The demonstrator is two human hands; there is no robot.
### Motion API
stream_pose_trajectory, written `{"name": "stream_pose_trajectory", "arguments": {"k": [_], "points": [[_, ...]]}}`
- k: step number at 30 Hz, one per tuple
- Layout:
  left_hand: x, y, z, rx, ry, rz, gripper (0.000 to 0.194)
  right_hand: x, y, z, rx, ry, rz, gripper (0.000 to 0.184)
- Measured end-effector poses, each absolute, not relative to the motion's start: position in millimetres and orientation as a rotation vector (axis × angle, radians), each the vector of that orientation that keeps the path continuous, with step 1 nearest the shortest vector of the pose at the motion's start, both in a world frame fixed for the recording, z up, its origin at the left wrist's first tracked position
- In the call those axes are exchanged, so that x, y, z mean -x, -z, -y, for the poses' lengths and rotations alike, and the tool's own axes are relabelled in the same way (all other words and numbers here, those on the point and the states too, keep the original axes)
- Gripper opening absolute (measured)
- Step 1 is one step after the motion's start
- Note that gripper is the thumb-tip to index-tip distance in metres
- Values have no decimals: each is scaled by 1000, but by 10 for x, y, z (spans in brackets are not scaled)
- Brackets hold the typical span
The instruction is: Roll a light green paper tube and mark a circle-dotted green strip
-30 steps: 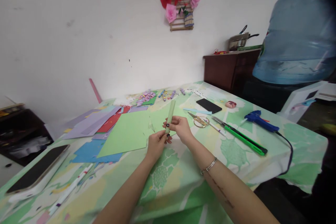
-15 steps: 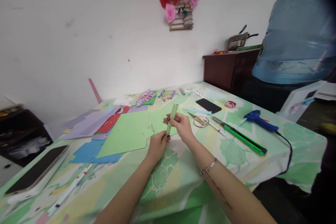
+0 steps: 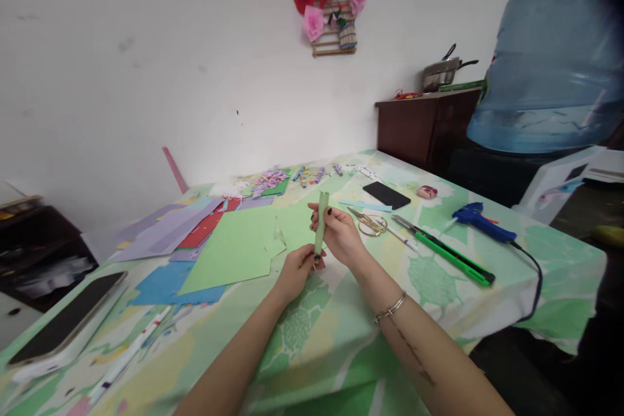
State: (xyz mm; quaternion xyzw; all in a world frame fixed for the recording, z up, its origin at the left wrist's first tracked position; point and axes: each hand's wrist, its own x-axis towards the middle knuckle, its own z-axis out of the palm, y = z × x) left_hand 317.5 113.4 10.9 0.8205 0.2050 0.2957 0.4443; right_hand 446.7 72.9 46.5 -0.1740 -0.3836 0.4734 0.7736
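Note:
A rolled tube of light green paper [image 3: 320, 224] stands nearly upright between my two hands. My left hand [image 3: 298, 268] pinches its lower end. Higher up, my right hand [image 3: 340, 234] grips the tube's side between thumb and fingers. Behind and left of the hands lies a light green paper sheet [image 3: 234, 244] with a notch cut at its near right corner. Close to my right wrist are gold-handled scissors [image 3: 373, 226] and a green utility knife [image 3: 453, 259].
A blue glue gun [image 3: 482, 221] with a cord lies on the right, near a black phone [image 3: 387, 195]. Purple paper [image 3: 170, 227], blue paper [image 3: 166, 283] and a tablet [image 3: 71, 318] are on the left. Paper scraps [image 3: 269, 182] lie at the back.
The paper tube has turned from a rightward lean to nearly upright. The fingers of my right hand have shifted their hold on it, and my left hand stays at the bottom end.

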Motion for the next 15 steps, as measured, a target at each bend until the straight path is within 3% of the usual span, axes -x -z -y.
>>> {"name": "stream_pose_trajectory", "arguments": {"k": [15], "points": [[-3178,-111,-1124,-1792,-766,-431,19,-4530,-446,-761,301,-1198,667,14]]}}
